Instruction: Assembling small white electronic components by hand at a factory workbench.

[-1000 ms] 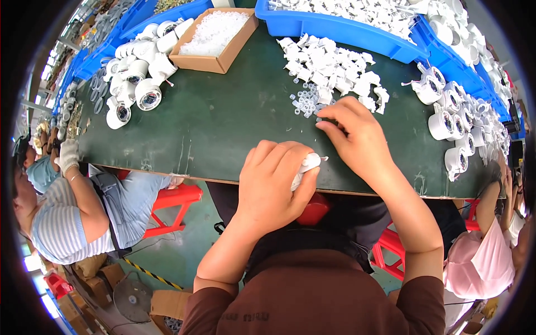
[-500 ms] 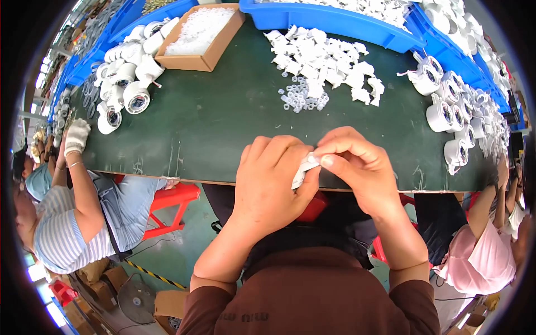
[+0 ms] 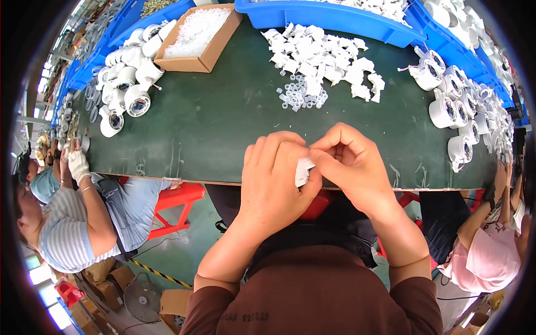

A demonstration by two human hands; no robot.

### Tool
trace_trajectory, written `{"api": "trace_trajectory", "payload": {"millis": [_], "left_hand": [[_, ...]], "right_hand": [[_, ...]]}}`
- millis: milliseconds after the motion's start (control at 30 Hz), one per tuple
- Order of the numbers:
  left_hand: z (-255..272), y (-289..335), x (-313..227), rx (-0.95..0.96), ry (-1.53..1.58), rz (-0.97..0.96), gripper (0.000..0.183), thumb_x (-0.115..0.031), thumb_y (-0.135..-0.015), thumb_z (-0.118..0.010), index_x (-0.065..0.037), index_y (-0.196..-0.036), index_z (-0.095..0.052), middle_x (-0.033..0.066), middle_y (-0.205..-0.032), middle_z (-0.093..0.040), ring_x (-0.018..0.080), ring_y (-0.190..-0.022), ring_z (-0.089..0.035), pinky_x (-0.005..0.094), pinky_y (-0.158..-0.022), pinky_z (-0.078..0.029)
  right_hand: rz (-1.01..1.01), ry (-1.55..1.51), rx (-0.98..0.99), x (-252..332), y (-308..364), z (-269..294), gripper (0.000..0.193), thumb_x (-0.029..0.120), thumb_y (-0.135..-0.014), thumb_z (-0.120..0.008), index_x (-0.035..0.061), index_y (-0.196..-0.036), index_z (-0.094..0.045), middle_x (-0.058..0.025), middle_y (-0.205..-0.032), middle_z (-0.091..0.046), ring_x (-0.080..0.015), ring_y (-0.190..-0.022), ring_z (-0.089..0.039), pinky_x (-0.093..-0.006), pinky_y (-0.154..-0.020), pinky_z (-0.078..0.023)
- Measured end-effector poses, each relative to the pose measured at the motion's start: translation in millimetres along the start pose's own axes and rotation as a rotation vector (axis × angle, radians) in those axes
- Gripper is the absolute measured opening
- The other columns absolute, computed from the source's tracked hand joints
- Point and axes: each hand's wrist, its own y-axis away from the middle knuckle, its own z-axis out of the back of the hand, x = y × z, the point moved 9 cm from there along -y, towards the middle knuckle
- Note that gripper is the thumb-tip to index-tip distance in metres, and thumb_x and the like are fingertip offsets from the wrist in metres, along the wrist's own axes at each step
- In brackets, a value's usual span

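Over the table's near edge, my left hand (image 3: 276,181) is closed round a small white plastic bracket (image 3: 303,171), part of which shows between thumb and fingers. My right hand (image 3: 354,170) meets it from the right, thumb and forefinger pinched together at the bracket's upper end. Whatever those fingertips hold is too small and covered to make out. Beyond my hands lies a loose heap of similar white brackets (image 3: 335,58), with a small pile of clear plastic rings (image 3: 301,95) at its near side.
A cardboard box (image 3: 204,58) of translucent pieces stands at the back left, beside white camera-like housings (image 3: 137,100). More housings (image 3: 444,111) stand at the right. Blue bins (image 3: 329,25) line the back of the green table (image 3: 223,128). Co-workers sit at both sides, one wearing a white glove (image 3: 78,164).
My right fingers have curled in more tightly at the bracket, which has turned slightly in my left hand. The co-worker's gloved hand at the left has moved nearer the table edge.
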Motion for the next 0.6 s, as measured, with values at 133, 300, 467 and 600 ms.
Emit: {"api": "trace_trajectory", "payload": {"millis": [133,300,467,600], "left_hand": [[3.2,4.9,4.8,-0.135,0.032,0.005,0.037,-0.008,-0.071,-0.081,-0.011,-0.100,-0.058,0.0037,-0.104,-0.064,0.0259,-0.087,-0.059,0.0379,-0.073,-0.041],[4.9,7.2,5.2,-0.134,0.048,-0.011,0.036,-0.005,-0.070,-0.081,-0.012,-0.097,-0.059,0.0038,-0.098,-0.066,0.0254,-0.086,-0.060,0.0375,-0.074,-0.042],[4.4,1.6,1.7,-0.082,0.085,-0.035,0.039,-0.002,-0.068,-0.081,-0.012,-0.099,-0.059,0.0064,-0.096,-0.067,0.0271,-0.084,-0.062,0.0390,-0.076,-0.044],[14.2,-2.5,4.9,0.086,0.054,-0.092,0.033,-0.002,-0.069,-0.082,-0.010,-0.094,-0.062,0.0073,-0.095,-0.068,0.0296,-0.086,-0.063,0.0407,-0.079,-0.046]], "right_hand": [[0.040,-0.097,-0.052,-7.8,1.6,2.4,0.010,0.001,-0.096,-0.065,-0.0009,-0.106,-0.067,-0.0062,-0.102,-0.070,-0.0116,-0.096,-0.064,-0.0288,-0.089,-0.052],[0.041,-0.133,-0.046,-7.1,3.9,2.9,0.011,0.001,-0.100,-0.062,-0.0011,-0.110,-0.067,-0.0044,-0.103,-0.069,-0.0093,-0.098,-0.064,-0.0262,-0.087,-0.053],[0.115,-0.129,-0.092,-14.2,7.1,7.1,0.012,0.001,-0.101,-0.059,-0.0008,-0.111,-0.065,-0.0069,-0.108,-0.070,-0.0115,-0.102,-0.064,-0.0292,-0.093,-0.052],[0.039,0.135,0.030,-15.1,8.9,-4.2,0.015,0.004,-0.104,-0.056,-0.0019,-0.116,-0.063,-0.0046,-0.109,-0.068,-0.0088,-0.104,-0.062,-0.0266,-0.090,-0.052]]}}
